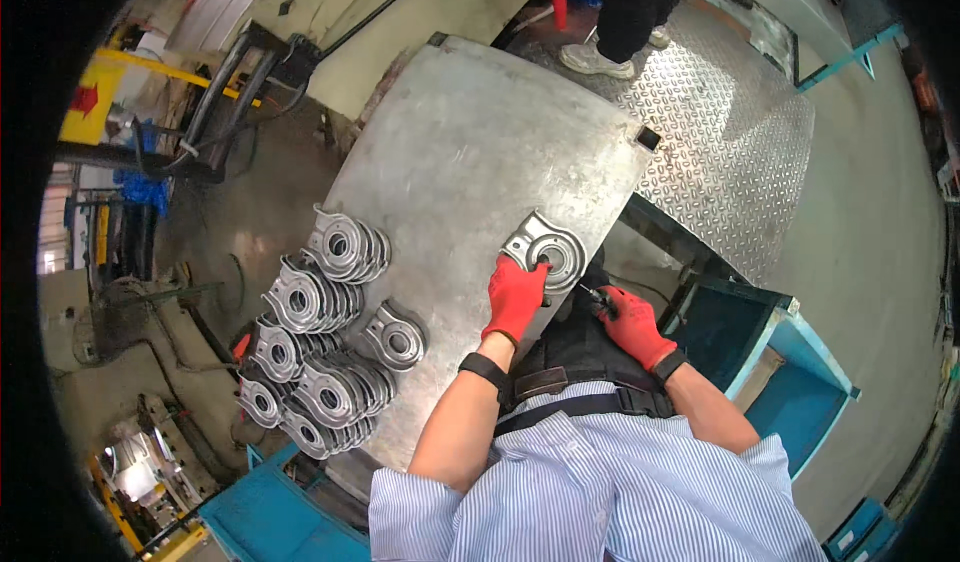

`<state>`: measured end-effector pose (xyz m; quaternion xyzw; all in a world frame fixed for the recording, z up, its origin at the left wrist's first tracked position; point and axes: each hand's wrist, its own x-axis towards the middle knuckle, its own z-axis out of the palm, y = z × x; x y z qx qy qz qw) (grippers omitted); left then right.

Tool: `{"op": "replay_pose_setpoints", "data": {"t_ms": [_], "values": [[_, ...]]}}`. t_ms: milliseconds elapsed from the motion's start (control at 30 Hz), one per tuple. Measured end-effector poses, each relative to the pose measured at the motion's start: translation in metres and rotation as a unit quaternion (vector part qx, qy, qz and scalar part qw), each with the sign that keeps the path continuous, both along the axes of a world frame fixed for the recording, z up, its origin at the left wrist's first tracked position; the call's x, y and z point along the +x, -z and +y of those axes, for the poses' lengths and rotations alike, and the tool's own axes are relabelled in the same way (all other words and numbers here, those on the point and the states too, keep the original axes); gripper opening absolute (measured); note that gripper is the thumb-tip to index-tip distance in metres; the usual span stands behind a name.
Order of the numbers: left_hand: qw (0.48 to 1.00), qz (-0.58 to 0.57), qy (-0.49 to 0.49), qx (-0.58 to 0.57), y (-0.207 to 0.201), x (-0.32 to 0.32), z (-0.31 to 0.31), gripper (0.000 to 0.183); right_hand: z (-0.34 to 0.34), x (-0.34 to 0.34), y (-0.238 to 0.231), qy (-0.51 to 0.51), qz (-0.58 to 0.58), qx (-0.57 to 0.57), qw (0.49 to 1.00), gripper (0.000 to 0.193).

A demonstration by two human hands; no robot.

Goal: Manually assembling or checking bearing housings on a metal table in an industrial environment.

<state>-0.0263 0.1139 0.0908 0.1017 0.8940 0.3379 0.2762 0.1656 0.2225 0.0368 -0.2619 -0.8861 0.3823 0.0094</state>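
My left hand (pixel 516 300), in a red glove with dark fingertips, grips a stamped metal bracket (pixel 566 250) with a ringed round opening. The bracket is at the table's right edge, close to my body. My right hand (pixel 636 328), gloved the same way, is closed around a small slim tool (pixel 590 291). Its thin metallic tip points at the bracket's near edge; whether they touch I cannot tell. My fingers hide most of the tool's handle. Left of my left arm, a single similar bracket (pixel 398 339) lies on the metal table (pixel 460 152).
Several leaning stacks of like brackets (pixel 330 392) line the table's left edge. Blue metal bins stand at the lower left (pixel 285 517) and on the right (pixel 735 337). Beyond the table, a person's legs (pixel 635 7) stand by a chequered metal plate (pixel 730 132).
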Motion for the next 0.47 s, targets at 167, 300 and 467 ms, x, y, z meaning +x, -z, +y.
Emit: {"op": "replay_pose_setpoints", "data": {"t_ms": [167, 300, 467], "values": [[0.998, 0.001, -0.023, -0.053, 0.005, 0.002, -0.001, 0.061, -0.002, -0.011, 0.001, -0.008, -0.048, 0.019, 0.999, 0.038], [0.998, 0.011, -0.022, -0.05, 0.008, 0.004, -0.002, 0.06, -0.003, -0.012, 0.004, -0.002, -0.033, 0.016, 0.999, 0.039], [0.999, 0.001, -0.015, -0.045, 0.013, 0.003, -0.003, 0.061, -0.002, -0.011, 0.001, -0.019, -0.066, 0.033, 0.997, 0.04]]}}
